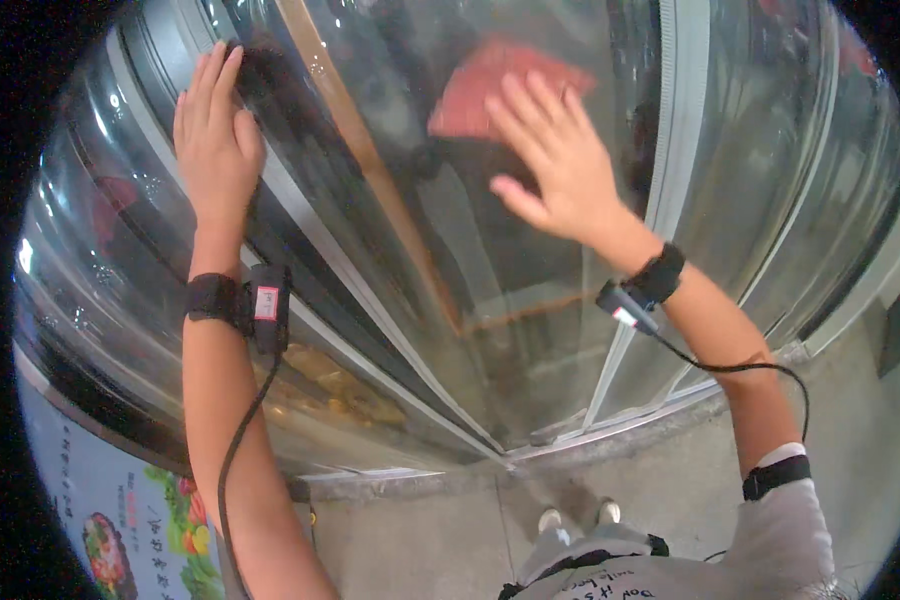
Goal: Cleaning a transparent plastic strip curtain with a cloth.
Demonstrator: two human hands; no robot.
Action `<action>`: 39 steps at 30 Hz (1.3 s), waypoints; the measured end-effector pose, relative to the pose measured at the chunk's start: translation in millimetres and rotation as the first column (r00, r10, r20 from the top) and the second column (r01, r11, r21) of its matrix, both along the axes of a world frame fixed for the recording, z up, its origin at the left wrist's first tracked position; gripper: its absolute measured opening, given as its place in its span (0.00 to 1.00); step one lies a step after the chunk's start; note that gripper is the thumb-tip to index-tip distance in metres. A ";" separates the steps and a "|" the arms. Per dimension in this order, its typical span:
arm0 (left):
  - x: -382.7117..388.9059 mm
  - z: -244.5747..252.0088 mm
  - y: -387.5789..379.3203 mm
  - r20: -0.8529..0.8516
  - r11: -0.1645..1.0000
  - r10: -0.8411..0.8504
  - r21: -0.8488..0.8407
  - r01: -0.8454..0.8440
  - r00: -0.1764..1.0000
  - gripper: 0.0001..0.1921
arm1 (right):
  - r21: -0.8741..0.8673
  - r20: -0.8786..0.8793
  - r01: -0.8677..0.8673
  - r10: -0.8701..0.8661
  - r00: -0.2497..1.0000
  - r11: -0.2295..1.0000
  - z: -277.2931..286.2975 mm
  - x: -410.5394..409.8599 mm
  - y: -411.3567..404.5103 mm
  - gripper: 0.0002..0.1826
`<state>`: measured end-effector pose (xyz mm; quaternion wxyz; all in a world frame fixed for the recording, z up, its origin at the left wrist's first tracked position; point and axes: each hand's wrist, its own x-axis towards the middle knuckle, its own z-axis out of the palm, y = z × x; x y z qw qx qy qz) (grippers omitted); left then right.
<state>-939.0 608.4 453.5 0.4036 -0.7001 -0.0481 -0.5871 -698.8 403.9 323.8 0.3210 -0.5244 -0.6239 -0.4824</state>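
My right hand [562, 157] lies with spread fingers on a folded red cloth [487, 86], which is pressed flat against a clear panel [510, 225] with a glassy shine. The fingers cover the cloth's lower right part. Farther left, my left hand [217, 142] rests flat with its fingers close together, by a grey vertical strip [300, 202] at the panel's edge. It holds nothing that shows. Each wrist wears a black band with a small cabled device.
Pale frame strips [679, 112] divide the clear panels. A brown bar [367, 157] shows through the middle one. At lower left is a printed poster [120, 510] with food pictures and writing. The grey floor [412, 532] lies below, where my shoes stand.
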 end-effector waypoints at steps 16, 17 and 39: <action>2.4 -19.1 -9.8 0.004 0.992 0.078 -0.101 -0.077 0.997 0.29 | -0.331 0.393 0.065 0.075 0.917 0.941 -154.5 14.7 -52.4 0.15; 4.0 -22.7 -11.3 0.002 0.994 0.067 -0.089 -0.067 0.998 0.29 | -0.320 0.391 0.074 0.060 0.918 0.944 -150.7 17.7 -58.0 0.15; 22.4 -317.0 -99.1 0.593 0.241 0.199 -0.801 0.548 0.780 0.22 | 0.438 -0.143 0.106 -0.047 0.989 0.893 -67.9 175.8 -65.8 0.08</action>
